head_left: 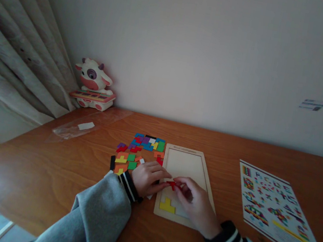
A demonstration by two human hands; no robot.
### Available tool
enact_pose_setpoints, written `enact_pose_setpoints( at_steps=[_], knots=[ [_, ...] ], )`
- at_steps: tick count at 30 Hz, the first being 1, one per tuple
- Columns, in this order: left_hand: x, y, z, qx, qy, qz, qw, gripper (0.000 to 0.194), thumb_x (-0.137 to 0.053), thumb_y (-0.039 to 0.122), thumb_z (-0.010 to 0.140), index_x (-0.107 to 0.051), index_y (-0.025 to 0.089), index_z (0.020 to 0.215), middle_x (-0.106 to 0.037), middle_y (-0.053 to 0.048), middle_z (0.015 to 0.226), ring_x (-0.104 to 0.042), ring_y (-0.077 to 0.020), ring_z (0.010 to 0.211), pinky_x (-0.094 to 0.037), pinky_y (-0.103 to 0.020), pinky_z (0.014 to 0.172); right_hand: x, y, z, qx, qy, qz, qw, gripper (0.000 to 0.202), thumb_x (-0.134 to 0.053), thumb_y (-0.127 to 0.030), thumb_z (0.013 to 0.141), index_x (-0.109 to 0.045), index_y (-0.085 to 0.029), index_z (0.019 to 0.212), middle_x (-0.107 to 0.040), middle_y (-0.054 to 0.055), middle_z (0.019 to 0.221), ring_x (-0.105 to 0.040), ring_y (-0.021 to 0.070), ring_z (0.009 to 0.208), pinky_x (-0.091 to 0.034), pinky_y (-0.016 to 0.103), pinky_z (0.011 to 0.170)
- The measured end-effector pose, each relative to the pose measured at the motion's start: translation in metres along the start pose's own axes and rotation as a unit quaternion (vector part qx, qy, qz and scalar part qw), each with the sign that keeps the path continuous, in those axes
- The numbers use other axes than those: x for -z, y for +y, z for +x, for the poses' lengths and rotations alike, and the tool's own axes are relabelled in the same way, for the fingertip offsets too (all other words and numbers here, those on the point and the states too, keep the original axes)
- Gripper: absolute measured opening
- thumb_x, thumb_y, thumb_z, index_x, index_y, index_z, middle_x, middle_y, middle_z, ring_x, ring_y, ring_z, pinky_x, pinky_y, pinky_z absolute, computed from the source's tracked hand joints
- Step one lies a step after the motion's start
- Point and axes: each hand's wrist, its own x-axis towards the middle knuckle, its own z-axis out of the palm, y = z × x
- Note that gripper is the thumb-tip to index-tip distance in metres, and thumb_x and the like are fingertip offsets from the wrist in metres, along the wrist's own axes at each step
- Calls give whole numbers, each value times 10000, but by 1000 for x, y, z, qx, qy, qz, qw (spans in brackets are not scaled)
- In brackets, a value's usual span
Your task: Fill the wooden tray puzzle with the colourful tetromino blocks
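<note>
A red puzzle piece (172, 184) is held between both hands over the pale wooden tray (209, 184). My left hand (149, 178) pinches its left side, and my right hand (193, 200) grips it from the right. Below the red piece, a yellow piece (167, 205) lies in the tray's lower left corner. Left of the tray, several coloured pieces (132, 165) lie on the table, some partly hidden by my left hand and sleeve.
A printed pattern sheet (280, 208) lies on the wooden table (77, 173) at the right. Clear plastic wrap (68, 131) with a white label is at the left. A cow toy with a keyboard (94, 84) stands at the back left, beside the curtain (16, 41).
</note>
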Motion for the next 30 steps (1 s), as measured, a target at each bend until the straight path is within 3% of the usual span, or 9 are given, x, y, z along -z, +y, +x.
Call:
enact_pose_setpoints(
  at_steps=[8, 19, 26, 30],
  knots=[
    [-6, -5, -3, -15, -2, 5, 1000, 206, -580, 312, 938, -668, 163, 1049, -735, -62, 904, -652, -182, 798, -536, -302, 740, -1, -2, 0, -32, 6, 56, 998, 219, -577, -368, 907, -645, -208, 1040, -714, 59, 933, -669, 189, 821, -558, 315, 758],
    [1, 1, 1, -20, 8, 13, 1000, 212, -558, 297, 939, -666, 159, 1060, -728, -68, 862, -648, -174, 777, -539, -289, 730, 3, -1, 1, -16, 41, 50, 998, 206, -578, -362, 917, -665, -206, 1019, -725, 68, 972, -679, 194, 882, -558, 326, 819],
    [4, 4, 2, -23, 9, 4, 1000, 213, -557, 269, 947, -652, 156, 1101, -729, -71, 865, -655, -182, 787, -550, -298, 736, 3, -6, -1, 1, 18, 79, 997, 209, -585, -353, 916, -659, -205, 1043, -726, 73, 991, -685, 192, 892, -566, 326, 827],
    [4, 5, 3, -26, 9, 3, 1000, 193, -544, 251, 953, -662, 144, 1063, -714, -64, 791, -647, -164, 727, -544, -276, 702, 1, 0, 0, -14, 50, 85, 995, 261, -598, -377, 906, -624, -202, 1098, -727, 82, 994, -694, 201, 905, -570, 338, 833]
  ],
)
